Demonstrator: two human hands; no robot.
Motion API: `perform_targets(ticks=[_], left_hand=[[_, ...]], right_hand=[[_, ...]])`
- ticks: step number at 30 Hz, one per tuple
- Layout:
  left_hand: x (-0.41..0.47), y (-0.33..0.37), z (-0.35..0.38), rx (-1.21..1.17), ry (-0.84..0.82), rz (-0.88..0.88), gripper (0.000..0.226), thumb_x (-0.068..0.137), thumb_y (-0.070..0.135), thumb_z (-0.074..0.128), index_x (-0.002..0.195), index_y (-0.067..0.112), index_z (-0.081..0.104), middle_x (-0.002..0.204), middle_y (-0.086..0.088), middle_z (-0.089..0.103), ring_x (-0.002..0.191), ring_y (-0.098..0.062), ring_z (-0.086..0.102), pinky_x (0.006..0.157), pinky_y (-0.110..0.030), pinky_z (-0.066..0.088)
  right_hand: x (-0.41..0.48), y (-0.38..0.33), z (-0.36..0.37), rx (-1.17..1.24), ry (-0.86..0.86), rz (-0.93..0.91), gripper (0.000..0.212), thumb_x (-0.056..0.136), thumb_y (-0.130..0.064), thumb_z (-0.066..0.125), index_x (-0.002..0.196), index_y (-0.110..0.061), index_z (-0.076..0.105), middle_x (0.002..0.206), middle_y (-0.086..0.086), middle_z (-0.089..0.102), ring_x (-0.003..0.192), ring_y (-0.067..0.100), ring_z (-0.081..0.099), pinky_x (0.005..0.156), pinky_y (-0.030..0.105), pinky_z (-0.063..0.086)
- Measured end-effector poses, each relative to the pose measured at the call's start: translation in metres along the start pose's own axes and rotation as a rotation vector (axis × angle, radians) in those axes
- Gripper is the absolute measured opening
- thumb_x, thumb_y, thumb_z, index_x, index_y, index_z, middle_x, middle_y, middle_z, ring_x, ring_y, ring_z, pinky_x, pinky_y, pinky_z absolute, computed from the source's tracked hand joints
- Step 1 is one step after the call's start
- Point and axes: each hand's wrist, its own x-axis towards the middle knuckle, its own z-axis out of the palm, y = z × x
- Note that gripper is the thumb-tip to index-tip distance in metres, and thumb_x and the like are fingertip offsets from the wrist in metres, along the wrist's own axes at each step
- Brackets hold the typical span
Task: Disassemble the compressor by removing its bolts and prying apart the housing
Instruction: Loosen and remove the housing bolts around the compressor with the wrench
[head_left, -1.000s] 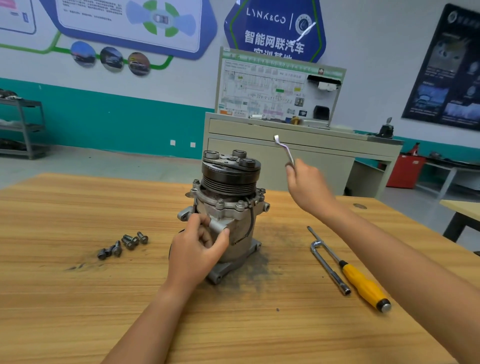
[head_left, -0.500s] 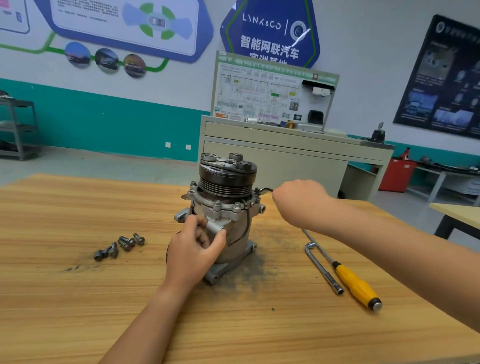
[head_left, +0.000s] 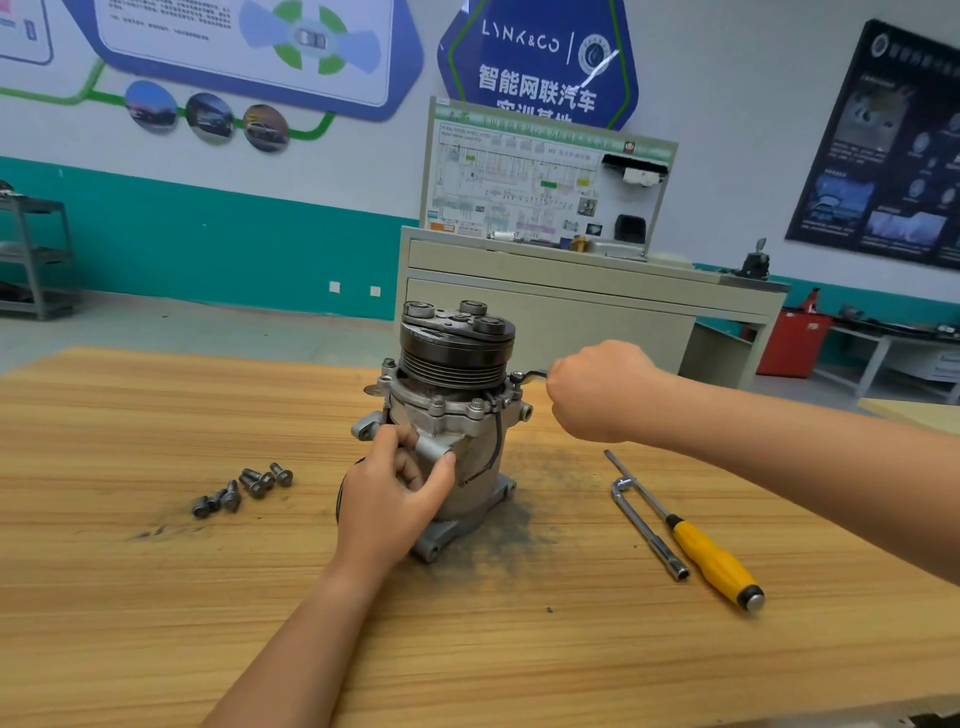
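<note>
While left hand (head_left: 395, 499) grips compressor (head_left: 452, 364), right hand (head_left: 597, 389): wrench (head_left: 531, 375).

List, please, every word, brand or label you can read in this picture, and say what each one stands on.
"LYNK&CO": top line of the blue sign on the wall.
"智能网联汽车": second line of the same sign; the line below is cut off by the wiring board.
Wiring board: print too small to read.
Dark poster: too blurred.
White panel: too small.
Compressor, wrench: no readable marks.
</note>
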Motion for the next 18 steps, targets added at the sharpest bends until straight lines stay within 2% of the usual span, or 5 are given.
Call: perform_targets(ticks=[7,12,14,16,18], left_hand=[[-0.001,-0.001,0.000,0.003,0.009,0.012,0.022,0.078,0.022,0.071,0.079,0.023,0.049,0.058,0.013,0.054,0.049,-0.007,0.047,0.047,-0.016,0.032],[0.000,-0.002,0.000,0.016,0.000,0.014,0.022,0.077,0.021,0.071,0.080,0.018,0.050,0.056,0.014,0.053,0.048,-0.007,0.047,0.046,-0.015,0.033],[0.000,-0.003,0.000,0.017,-0.007,0.012,0.021,0.078,0.021,0.071,0.081,0.016,0.051,0.056,0.013,0.053,0.048,-0.008,0.047,0.046,-0.016,0.032],[0.000,-0.002,-0.001,0.014,-0.007,0.017,0.022,0.079,0.024,0.071,0.081,0.017,0.051,0.058,0.013,0.054,0.049,-0.008,0.048,0.046,-0.018,0.033],[0.001,0.000,-0.001,0.013,-0.001,0.014,0.024,0.076,0.032,0.069,0.081,0.016,0.051,0.059,0.009,0.054,0.049,-0.010,0.048,0.046,-0.021,0.033]], right_hand=[[0.012,0.017,0.011,-0.090,-0.066,-0.021,0.020,0.090,-0.003,0.039,0.101,-0.008,0.055,0.062,0.000,0.039,0.050,0.012,0.036,0.041,0.023,0.026],[0.040,0.017,0.019,-0.088,-0.029,0.037,0.025,0.093,-0.001,0.042,0.069,-0.006,0.040,0.064,0.000,0.041,0.051,0.014,0.039,0.044,0.023,0.029],[0.054,0.018,0.024,-0.026,0.031,0.035,0.012,0.093,-0.001,0.044,0.091,-0.007,0.053,0.079,0.003,0.055,0.068,0.020,0.054,0.055,0.026,0.039],[0.067,0.016,0.032,0.058,0.118,0.018,0.031,0.094,0.000,0.042,0.121,-0.012,0.052,0.101,0.008,0.063,0.091,0.026,0.060,0.073,0.032,0.044],[0.080,0.013,0.039,0.125,0.211,-0.021,0.037,0.094,0.000,0.039,0.126,-0.014,0.050,0.104,0.009,0.065,0.098,0.028,0.058,0.081,0.032,0.043]])
